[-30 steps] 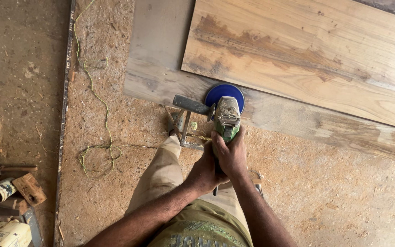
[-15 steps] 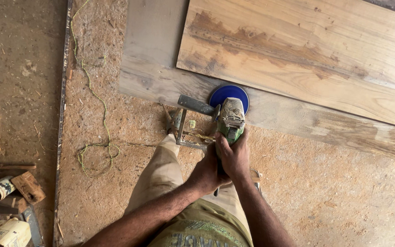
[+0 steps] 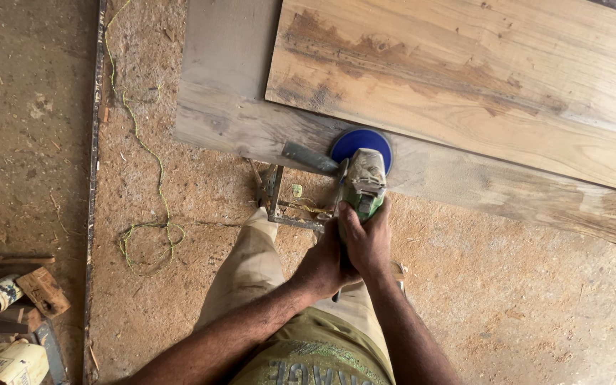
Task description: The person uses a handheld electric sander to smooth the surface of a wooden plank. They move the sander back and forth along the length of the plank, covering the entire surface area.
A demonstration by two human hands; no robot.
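Both sets of fingers are wrapped tight round the body of a green grinder: the right hand on top and further forward, the left hand just behind and to the left, the two touching. The tool's blue disc lies flat on the grey plank, at its near edge, right below the near edge of the pale board that lies over it.

Judging by the surfaces, the pale board looks cleaned back to fresh wood over most of its face, with a darker brown streak left along its upper left. The grey plank looks barely begun — weathered and dull to the left of the disc and to the right along its length, so most of it seems left to do.

Just left of the grinder, a small metal frame stands under the plank's edge, beside the person's trouser leg. A yellow-green cord trails across the sawdust floor at the left, well apart from the disc. At the far left lie wood scraps and tool clutter. Nothing lies on the plank ahead of the disc; the pale board's edge is the only thing close to it.
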